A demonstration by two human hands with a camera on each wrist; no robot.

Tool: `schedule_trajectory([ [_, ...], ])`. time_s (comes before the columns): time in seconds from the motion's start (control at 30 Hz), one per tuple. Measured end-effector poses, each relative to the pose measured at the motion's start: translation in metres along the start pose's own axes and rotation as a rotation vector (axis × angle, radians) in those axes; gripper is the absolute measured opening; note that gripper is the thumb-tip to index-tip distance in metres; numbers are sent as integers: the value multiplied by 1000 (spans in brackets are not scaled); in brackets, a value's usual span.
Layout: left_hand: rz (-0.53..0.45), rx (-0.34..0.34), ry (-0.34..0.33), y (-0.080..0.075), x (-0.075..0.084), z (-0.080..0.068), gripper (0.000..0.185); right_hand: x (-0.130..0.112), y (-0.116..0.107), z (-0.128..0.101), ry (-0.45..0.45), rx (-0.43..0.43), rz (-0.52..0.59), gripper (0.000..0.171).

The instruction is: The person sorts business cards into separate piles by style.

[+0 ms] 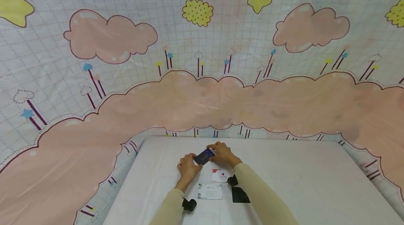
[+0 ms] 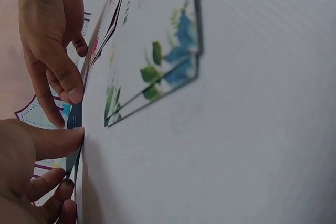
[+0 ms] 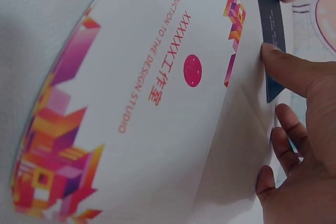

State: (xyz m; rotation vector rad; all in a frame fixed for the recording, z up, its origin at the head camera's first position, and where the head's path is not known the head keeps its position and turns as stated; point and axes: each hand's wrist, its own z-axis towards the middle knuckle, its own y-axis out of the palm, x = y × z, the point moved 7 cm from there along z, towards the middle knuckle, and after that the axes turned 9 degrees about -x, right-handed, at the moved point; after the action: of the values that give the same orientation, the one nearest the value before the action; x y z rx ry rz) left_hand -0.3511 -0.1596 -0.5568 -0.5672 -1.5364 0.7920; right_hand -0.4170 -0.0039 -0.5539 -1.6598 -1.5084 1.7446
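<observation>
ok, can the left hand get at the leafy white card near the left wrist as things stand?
Probably not right away: the left hand is pinching the dark blue card together with the right hand. The leafy white card lies uncovered on the table, so the path itself is free.

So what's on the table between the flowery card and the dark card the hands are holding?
In the head view, a white card with a pink dot lies between the flowery card and the dark blue card.

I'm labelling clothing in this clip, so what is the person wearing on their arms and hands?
Both arms are covered by long, plain pale cream sleeves, left and right, reaching to the wrists. A small black camera unit sits by each wrist, left and right. The left hand and right hand are bare: no gloves, and no rings or watch show.
</observation>
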Motion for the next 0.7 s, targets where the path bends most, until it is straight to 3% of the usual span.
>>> schedule_trajectory([
  [0.43, -31, 18, 129, 1, 7, 6, 48, 4, -4, 7, -32, -35, -57, 51],
  [0.7, -55, -33, 179, 4, 10, 16, 60, 10, -7, 16, -19, -25, -66, 47],
])
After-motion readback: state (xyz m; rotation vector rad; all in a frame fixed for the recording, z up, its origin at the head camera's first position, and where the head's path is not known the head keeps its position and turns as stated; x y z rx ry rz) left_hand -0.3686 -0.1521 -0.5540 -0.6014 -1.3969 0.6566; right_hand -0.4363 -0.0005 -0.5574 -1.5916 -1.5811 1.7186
